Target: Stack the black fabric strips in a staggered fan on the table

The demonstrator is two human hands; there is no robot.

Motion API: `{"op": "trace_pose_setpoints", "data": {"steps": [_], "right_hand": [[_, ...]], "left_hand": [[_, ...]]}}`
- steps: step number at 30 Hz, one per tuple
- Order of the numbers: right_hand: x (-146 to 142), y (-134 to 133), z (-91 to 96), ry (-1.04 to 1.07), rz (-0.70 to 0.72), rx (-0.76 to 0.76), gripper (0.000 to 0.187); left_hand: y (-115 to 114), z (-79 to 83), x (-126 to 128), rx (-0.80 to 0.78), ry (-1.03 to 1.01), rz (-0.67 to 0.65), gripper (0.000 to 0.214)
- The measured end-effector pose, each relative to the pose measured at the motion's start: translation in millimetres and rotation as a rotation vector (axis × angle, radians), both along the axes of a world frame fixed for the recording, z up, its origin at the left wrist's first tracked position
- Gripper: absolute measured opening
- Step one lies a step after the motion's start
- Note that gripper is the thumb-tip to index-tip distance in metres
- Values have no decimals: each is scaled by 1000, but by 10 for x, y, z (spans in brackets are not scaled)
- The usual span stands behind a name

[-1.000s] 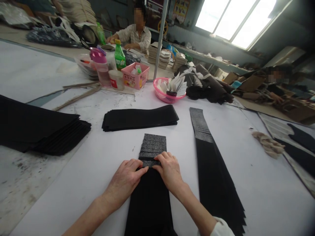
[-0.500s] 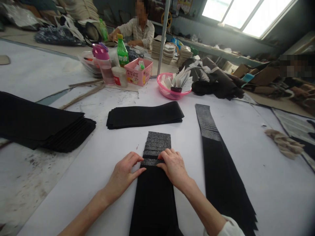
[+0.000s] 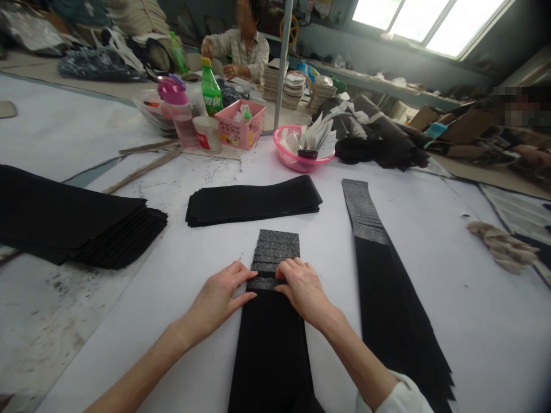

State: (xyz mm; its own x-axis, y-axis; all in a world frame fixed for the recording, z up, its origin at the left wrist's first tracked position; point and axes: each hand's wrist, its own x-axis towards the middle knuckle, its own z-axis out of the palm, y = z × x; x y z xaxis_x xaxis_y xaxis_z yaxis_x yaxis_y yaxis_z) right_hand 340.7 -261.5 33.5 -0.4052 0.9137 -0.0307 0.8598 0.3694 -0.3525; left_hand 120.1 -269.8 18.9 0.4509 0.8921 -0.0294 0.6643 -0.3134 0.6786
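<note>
A fanned row of black strips [image 3: 271, 344] with grey shingled ends [image 3: 278, 249] runs away from me on the white table [image 3: 181, 269]. My left hand [image 3: 221, 295] rests flat at the row's left edge, fingers stretched out on the strips. On the right edge lies my right hand [image 3: 303, 287], fingers curled down and pressing on the top strip's grey end. Neither hand lifts anything clear of the table.
A second long fanned row [image 3: 383, 275] lies to the right, a black stack [image 3: 253, 203] ahead, a bigger stack [image 3: 73, 221] at left. Pink basket [image 3: 299, 160], pink box [image 3: 239, 129], green bottle [image 3: 210, 92] and cups stand behind. A person [image 3: 243, 46] sits far across. Beige rags [image 3: 503, 246] lie at right.
Both hands have shifted slightly along the strip row, fingers sliding the top strip's end; the left hand moved to the row's left edge. The view tilted a little.
</note>
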Motion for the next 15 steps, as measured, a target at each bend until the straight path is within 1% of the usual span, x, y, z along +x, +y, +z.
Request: {"op": "trace_pose_setpoints", "data": {"steps": [7,11,15], "right_hand": [[16,-4,-63,21,3,-1,21],[32,-13,-76,34,11,-1,18],[45,-22,-80,44,20,11,17]], "left_hand": [[-40,-19,-3,-8,-64,38,29],[-62,-32,-18,-41,-109,80,27],[-45,-35,-31,-55,-121,89,25]]}}
